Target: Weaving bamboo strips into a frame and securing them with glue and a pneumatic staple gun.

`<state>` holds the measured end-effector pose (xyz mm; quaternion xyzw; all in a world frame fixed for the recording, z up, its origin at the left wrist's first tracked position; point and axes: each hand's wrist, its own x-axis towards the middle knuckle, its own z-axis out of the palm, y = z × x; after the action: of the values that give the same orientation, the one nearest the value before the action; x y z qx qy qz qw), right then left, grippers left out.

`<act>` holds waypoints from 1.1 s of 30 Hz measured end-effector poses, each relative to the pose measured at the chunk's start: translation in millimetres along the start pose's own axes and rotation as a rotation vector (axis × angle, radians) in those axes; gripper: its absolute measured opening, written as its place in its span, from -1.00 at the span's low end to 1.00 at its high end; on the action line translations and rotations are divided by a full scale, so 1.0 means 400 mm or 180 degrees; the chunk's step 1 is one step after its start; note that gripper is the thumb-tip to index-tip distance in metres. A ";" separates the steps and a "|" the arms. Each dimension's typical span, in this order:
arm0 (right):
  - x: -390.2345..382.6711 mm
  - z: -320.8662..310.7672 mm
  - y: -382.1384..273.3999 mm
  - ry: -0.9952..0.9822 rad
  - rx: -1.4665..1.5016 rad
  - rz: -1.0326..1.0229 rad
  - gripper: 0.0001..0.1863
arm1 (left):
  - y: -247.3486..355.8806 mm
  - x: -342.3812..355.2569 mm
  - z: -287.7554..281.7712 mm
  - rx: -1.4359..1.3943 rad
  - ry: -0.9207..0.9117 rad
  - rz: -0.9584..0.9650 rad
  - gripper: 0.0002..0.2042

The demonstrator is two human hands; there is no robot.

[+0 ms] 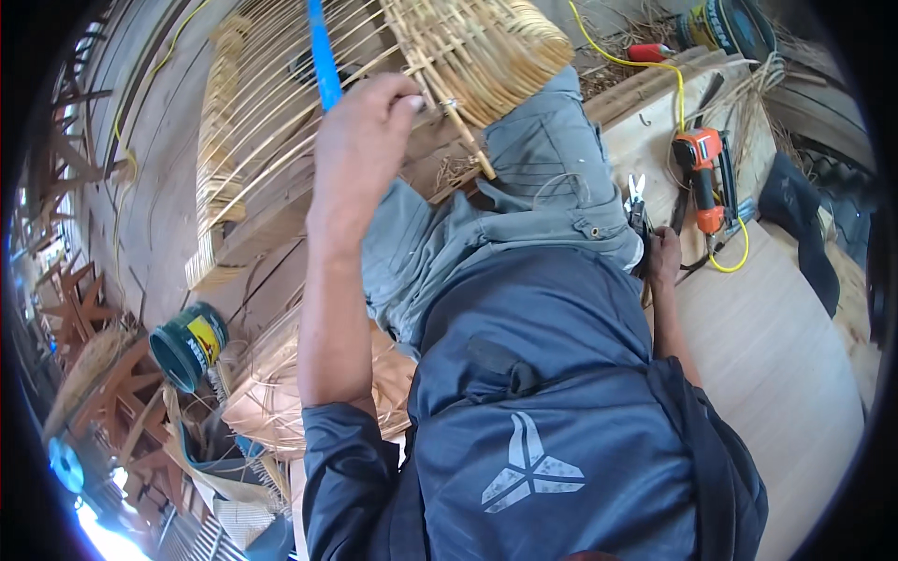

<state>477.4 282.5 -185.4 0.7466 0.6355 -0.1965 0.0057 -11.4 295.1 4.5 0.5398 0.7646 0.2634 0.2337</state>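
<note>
A partly woven rattan panel (477,56) lies across my lap and beyond, with long bare canes running to a wrapped end at the left. My left hand (360,131) is at the panel's near edge, its fingers curled and thumb tip beside a thicker cane rod (458,131). What those fingers pinch is hidden. A blue strip (323,56) passes behind that hand. Low at my right side, my right hand (664,257) is closed around the dark handles of a pair of hand shears (638,201). Their silver blades point away from me and stand apart.
An orange and black nail gun (703,178) with a yellow hose (739,262) lies on boards at the right. A green can (190,346) stands at the left; another can (728,28) is at the far right. Loose cane offcuts (748,103) and a red object (647,52) lie nearby.
</note>
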 end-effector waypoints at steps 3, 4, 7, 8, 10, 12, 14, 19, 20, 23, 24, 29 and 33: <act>0.015 -0.050 -0.023 0.0908 0.0020 -0.0445 -0.78 | -0.025 0.001 0.023 0.0078 0.0129 0.0108 -0.79; 0.036 -0.092 -0.067 0.1006 0.0288 -0.0434 -0.78 | -0.028 0.004 0.023 -0.0042 0.0111 0.0111 -0.80; 0.027 -0.299 -0.381 0.0116 0.2756 0.0139 -0.74 | -0.025 0.012 0.027 0.0043 0.0208 0.0188 -0.80; 0.011 -0.340 -0.480 -0.0285 0.2809 0.0115 -0.72 | -0.026 0.007 0.027 0.0056 0.0210 0.0184 -0.80; -0.037 -0.375 -0.643 -0.1230 0.3064 0.0079 -0.67 | -0.024 -0.009 0.025 0.0173 0.0697 0.0395 -0.83; -0.079 -0.354 -0.747 -0.2337 0.3382 -0.0121 -0.69 | 0.015 -0.052 0.008 -0.0184 0.0944 0.0134 -0.84; -0.103 -0.323 -0.819 -0.3189 0.3482 -0.0342 -0.70 | 0.057 -0.116 0.000 -0.0724 0.1229 -0.0151 -0.90; -0.091 -0.246 -0.905 -0.3212 0.2371 -0.1449 -0.70 | 0.005 -0.187 0.096 -0.0962 0.1457 0.0154 -0.86; -0.089 -0.244 -0.917 -0.3374 0.2482 -0.0948 -0.70 | 0.015 -0.197 0.098 -0.1250 0.1197 -0.0180 -0.82; -0.088 -0.233 -0.935 -0.3102 0.2239 -0.1102 -0.73 | -0.009 -0.185 0.133 -0.1019 0.1207 0.0029 -0.68; -0.092 -0.237 -0.944 -0.3185 0.2571 -0.0559 -0.74 | -0.019 -0.174 0.140 -0.1080 0.1196 0.0016 -0.68; -0.104 -0.250 -0.985 -0.2819 0.3133 0.0650 -0.77 | -0.052 -0.138 0.159 -0.0857 0.1198 0.0128 -0.65; -0.091 -0.278 -0.991 -0.2916 0.2760 0.0553 -0.79 | -0.076 -0.128 0.180 -0.0844 0.1362 0.0255 -0.67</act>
<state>127.9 353.0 24.0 0.5701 0.3685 -0.7342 -0.0100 29.2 248.8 -65.9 0.4663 0.7334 0.4787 0.1246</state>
